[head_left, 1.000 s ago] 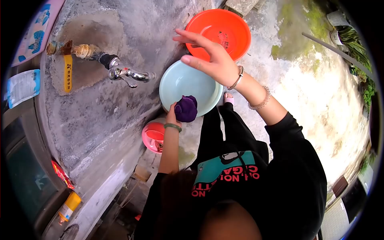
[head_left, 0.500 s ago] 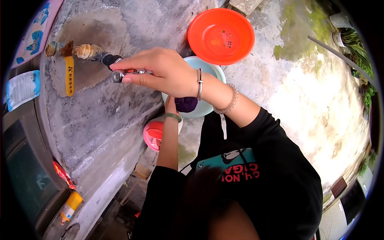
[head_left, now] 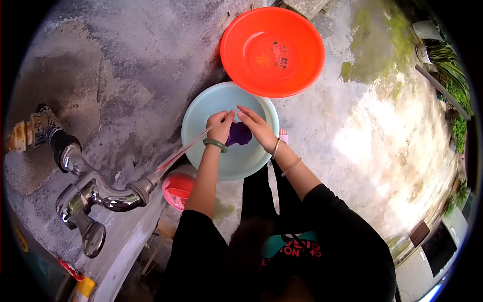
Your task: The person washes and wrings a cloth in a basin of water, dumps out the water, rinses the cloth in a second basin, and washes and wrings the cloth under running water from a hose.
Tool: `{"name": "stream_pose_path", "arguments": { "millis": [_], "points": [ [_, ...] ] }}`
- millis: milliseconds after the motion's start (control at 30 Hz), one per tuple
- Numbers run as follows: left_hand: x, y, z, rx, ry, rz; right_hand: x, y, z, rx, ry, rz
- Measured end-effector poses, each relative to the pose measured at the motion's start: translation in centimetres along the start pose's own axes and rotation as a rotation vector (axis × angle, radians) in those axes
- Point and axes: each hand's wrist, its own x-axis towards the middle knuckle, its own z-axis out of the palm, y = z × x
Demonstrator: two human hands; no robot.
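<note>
A dark purple cloth (head_left: 239, 134) is bunched between my hands over the pale blue basin (head_left: 188, 136). My left hand (head_left: 220, 127), with a green bangle at the wrist, grips its left side. Closed around the upper right side is my right hand (head_left: 257, 132), wearing a silver bracelet; its fingertips nearly meet the left ones. From the chrome faucet (head_left: 103, 194), a thin stream of water (head_left: 186, 147) runs to my left hand. The cloth's underside is hidden.
An orange basin (head_left: 297, 50) overlaps the far rim of the blue one. A pink container (head_left: 177, 189) with red contents stands at the lower left. The concrete wall (head_left: 151, 60) is on the left, and potted plants (head_left: 445, 55) line the right edge.
My right hand has left the faucet handle and come down to the cloth. Water now runs from the spout. The view has shifted, and the faucet appears larger and lower left.
</note>
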Motion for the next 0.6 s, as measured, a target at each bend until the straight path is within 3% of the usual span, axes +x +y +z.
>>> {"name": "stream_pose_path", "arguments": {
  "millis": [133,300,367,500,533,600],
  "points": [
    [2.0,1.5,2.0,0.222,-0.01,0.094,1.4,2.1,0.3,0.354,0.018,0.289],
    [5.1,-2.5,3.4,-0.074,0.189,0.083,5.0,5.3,1.7,0.287,0.231,0.091],
    [5.7,-3.9,3.2,0.01,0.326,0.086,6.1,5.7,2.6,0.186,0.304,0.022],
    [6.2,-7.5,1.3,-0.189,0.508,-0.281,7.0,5.4,4.6,-0.315,0.563,-0.05],
    [5.6,-7.6,0.3,-0.487,0.331,-0.424,7.1,5.3,5.0,-0.355,0.604,-0.131],
    [3.3,-5.9,-0.5,-0.745,0.223,-0.633,7.3,5.2,5.6,-0.476,0.588,-0.285]
  ]
}}
